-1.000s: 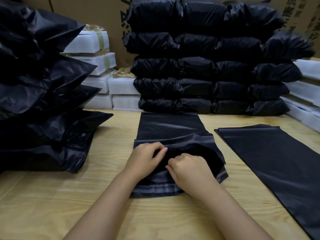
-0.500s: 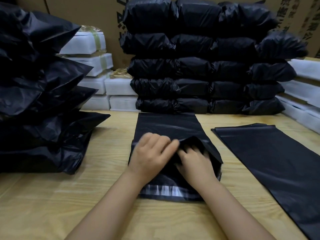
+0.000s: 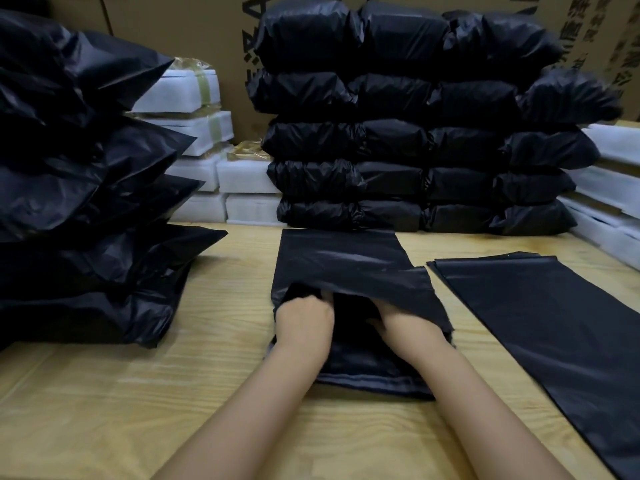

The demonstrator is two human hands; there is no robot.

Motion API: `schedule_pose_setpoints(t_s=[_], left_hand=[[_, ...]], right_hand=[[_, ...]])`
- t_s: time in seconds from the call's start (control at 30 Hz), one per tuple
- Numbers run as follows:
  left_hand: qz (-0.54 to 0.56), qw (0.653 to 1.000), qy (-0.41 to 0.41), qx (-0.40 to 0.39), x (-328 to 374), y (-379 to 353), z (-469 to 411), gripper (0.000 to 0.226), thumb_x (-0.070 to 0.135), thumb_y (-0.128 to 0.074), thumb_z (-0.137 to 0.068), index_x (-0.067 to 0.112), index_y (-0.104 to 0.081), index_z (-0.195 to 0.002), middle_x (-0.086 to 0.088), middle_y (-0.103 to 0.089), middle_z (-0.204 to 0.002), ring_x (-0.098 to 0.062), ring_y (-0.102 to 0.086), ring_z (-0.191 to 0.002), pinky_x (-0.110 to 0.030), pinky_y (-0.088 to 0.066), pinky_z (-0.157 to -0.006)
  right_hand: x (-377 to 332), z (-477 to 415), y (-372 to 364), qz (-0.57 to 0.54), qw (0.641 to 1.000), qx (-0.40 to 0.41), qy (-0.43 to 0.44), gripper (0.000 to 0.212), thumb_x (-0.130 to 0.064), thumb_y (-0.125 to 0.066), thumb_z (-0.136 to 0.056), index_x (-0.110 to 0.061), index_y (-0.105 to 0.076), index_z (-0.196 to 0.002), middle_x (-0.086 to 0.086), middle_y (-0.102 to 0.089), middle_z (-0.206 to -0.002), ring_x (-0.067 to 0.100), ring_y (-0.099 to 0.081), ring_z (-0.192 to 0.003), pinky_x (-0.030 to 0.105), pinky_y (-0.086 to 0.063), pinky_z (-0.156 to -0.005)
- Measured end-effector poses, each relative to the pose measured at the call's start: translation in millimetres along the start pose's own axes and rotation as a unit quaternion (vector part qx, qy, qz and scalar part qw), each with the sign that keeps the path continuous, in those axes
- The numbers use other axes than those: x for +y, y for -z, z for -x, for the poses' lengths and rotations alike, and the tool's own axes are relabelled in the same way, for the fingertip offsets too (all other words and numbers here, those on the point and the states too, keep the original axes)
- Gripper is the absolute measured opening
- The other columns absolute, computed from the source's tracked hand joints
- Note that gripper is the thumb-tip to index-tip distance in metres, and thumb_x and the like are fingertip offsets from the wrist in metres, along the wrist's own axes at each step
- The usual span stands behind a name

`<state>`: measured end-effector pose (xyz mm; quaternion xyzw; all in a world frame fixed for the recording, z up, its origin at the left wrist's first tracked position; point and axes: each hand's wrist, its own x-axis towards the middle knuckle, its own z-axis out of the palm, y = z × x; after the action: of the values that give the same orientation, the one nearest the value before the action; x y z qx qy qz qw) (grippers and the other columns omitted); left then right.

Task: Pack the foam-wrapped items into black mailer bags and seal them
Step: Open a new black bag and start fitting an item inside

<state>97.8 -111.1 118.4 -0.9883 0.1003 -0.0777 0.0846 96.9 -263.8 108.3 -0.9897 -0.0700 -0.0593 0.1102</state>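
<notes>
Presently, foam-wrapped items stand stacked at left rear. None is in the mailer bag, which lies flat at the centre of the desk. Left hand and right hand are both thrust into its mouth. The fingers are hidden by the film, so their grip cannot be told. Recommended: spread the mouth wide and square, lower lip pinned down, before loading. Spare bags lie right. Print on the cartons behind is cropped and blurred, and cannot be read.
</notes>
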Motion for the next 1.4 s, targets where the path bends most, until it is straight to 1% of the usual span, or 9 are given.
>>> schedule_pose_setpoints(t_s=[0.13, 0.4, 0.47, 0.57, 0.63, 0.77, 0.97, 1.13, 1.4], left_hand=[[0.030, 0.999, 0.024, -0.011, -13.6, 16.9, -17.3, 0.061, 0.003, -0.046, -0.092, 0.022, -0.027, -0.147, -0.004, -0.062, -0.117, -0.025, -0.061, -0.106, -0.030, -0.038, -0.067], [0.043, 0.999, 0.000, 0.005, -18.3, 44.7, -32.4, 0.098, 0.020, -0.067, -0.084, 0.032, 0.006, -0.150, -0.010, -0.049, -0.134, -0.031, -0.059, -0.108, -0.034, -0.038, -0.068], [0.026, 0.986, -0.066, 0.149, -19.2, 47.2, -22.1, 0.077, 0.016, -0.059, -0.088, 0.027, -0.015, -0.150, -0.007, -0.050, -0.133, -0.028, -0.062, -0.098, -0.033, -0.040, -0.063], [-0.018, 0.858, -0.232, 0.459, -26.6, 30.6, -9.2, 0.031, 0.004, -0.048, -0.090, 0.019, -0.069, -0.107, -0.006, -0.069, -0.109, -0.022, -0.060, -0.075, -0.032, -0.043, -0.059], [0.008, 0.818, -0.253, 0.517, -33.8, 11.8, -6.0, 0.021, 0.009, -0.055, -0.088, 0.022, -0.072, -0.091, -0.009, -0.066, -0.119, -0.023, -0.058, -0.091, -0.036, -0.043, -0.073], [0.221, 0.888, -0.171, 0.364, -50.6, -16.9, -10.5, 0.018, 0.013, -0.069, -0.077, 0.011, -0.069, -0.095, -0.013, -0.063, -0.122, -0.032, -0.060, -0.105, -0.043, -0.048, -0.083], [0.342, 0.887, -0.171, 0.260, -48.6, -40.1, -7.7, 0.023, 0.008, -0.062, -0.079, 0.004, -0.068, -0.101, -0.006, -0.069, -0.107, -0.023, -0.063, -0.102, -0.042, -0.053, -0.082], [0.341, 0.883, -0.192, 0.258, -46.6, -38.5, -9.8, 0.031, 0.022, -0.053, -0.081, 0.018, -0.057, -0.111, -0.008, -0.067, -0.108, -0.017, -0.053, -0.102, -0.030, -0.047, -0.083], [0.323, 0.880, -0.231, 0.261, -48.4, -49.6, -18.7, 0.019, 0.023, -0.054, -0.075, 0.018, -0.072, -0.081, 0.007, -0.070, -0.105, -0.011, -0.064, -0.101, -0.026, -0.042, -0.087]], right_hand=[[-1.8, -18.0, 34.9, 0.001, 0.992, -0.127, 0.010, 0.106, -0.041, -0.078, -0.073, -0.035, -0.004, -0.149, 0.000, -0.012, -0.157, 0.026, -0.018, -0.142, 0.036, -0.025, -0.110], [-3.8, -51.3, 68.6, 0.084, 0.978, -0.183, 0.058, 0.143, -0.047, -0.087, -0.055, -0.040, 0.026, -0.143, -0.003, 0.004, -0.159, 0.024, -0.007, -0.145, 0.037, -0.019, -0.113], [0.2, -54.2, 65.9, 0.089, 0.977, -0.186, 0.052, 0.145, -0.047, -0.088, -0.054, -0.038, 0.026, -0.143, -0.001, 0.001, -0.159, 0.025, -0.009, -0.145, 0.038, -0.020, -0.114], [8.3, -51.9, 54.5, 0.110, 0.967, -0.227, 0.040, 0.142, -0.050, -0.087, -0.054, -0.036, 0.021, -0.146, 0.000, -0.002, -0.159, 0.026, -0.010, -0.145, 0.039, -0.018, -0.115], [13.7, -48.2, 47.7, 0.118, 0.962, -0.243, 0.044, 0.135, -0.055, -0.084, -0.055, -0.033, 0.010, -0.149, -0.001, -0.004, -0.159, 0.023, -0.008, -0.145, 0.036, -0.013, -0.115], [8.3, -40.3, 45.8, 0.079, 0.958, -0.270, 0.058, 0.119, -0.048, -0.082, -0.065, -0.036, 0.001, -0.150, -0.005, -0.010, -0.158, 0.019, -0.012, -0.145, 0.032, -0.014, -0.115], [-46.0, -16.8, 69.7, 0.116, 0.916, -0.334, 0.190, 0.079, -0.051, -0.070, -0.077, -0.042, -0.029, -0.144, -0.009, -0.049, -0.135, 0.018, -0.048, -0.120, 0.027, -0.041, -0.087], [-95.4, -36.3, 91.4, -0.074, 0.940, -0.189, 0.274, 0.028, -0.041, -0.066, -0.082, -0.029, -0.065, -0.108, -0.016, -0.068, -0.093, -0.005, -0.059, -0.082, 0.018, -0.049, -0.079], [-141.2, -175.2, 18.7, -0.040, 0.982, 0.014, 0.181, 0.064, -0.033, -0.063, -0.088, -0.015, -0.034, -0.142, 0.006, -0.042, -0.141, 0.025, -0.037, -0.130, 0.040, -0.040, -0.102]])
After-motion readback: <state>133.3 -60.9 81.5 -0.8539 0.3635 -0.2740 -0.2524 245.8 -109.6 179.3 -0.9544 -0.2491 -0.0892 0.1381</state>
